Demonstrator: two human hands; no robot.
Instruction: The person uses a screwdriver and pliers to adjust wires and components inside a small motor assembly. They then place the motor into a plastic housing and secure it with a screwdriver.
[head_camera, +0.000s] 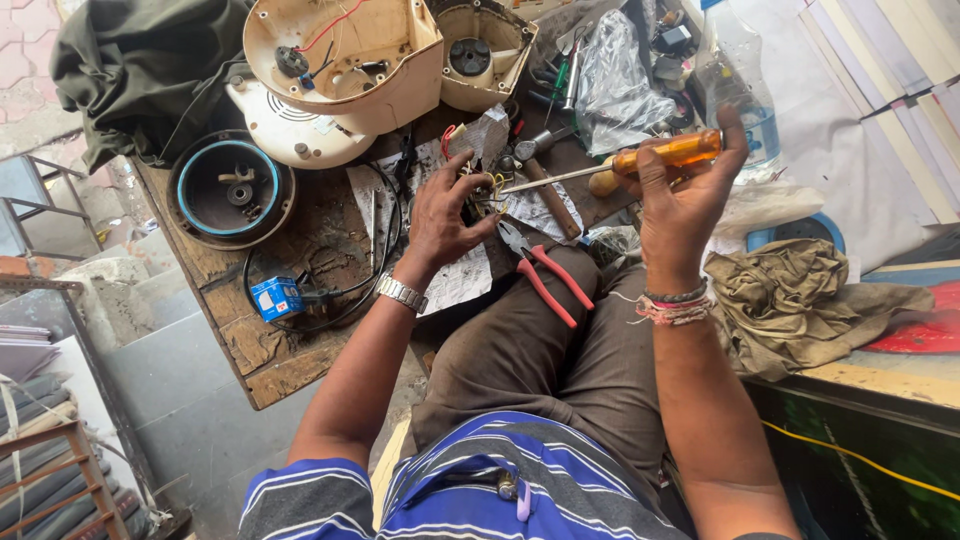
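My right hand is raised and grips a screwdriver by its orange see-through handle, the metal shaft pointing left. My left hand, a metal watch on its wrist, rests on a small part with yellow wires lying on a sheet of paper on the wooden bench. The shaft's tip hangs just right of that part. Red-handled pliers lie on my knee between the two hands.
Cream plastic appliance housings and a round black base with a blue ring sit at the bench's back left. A blue plug with black cable, a hammer, a plastic bag, a bottle and a rag surround me.
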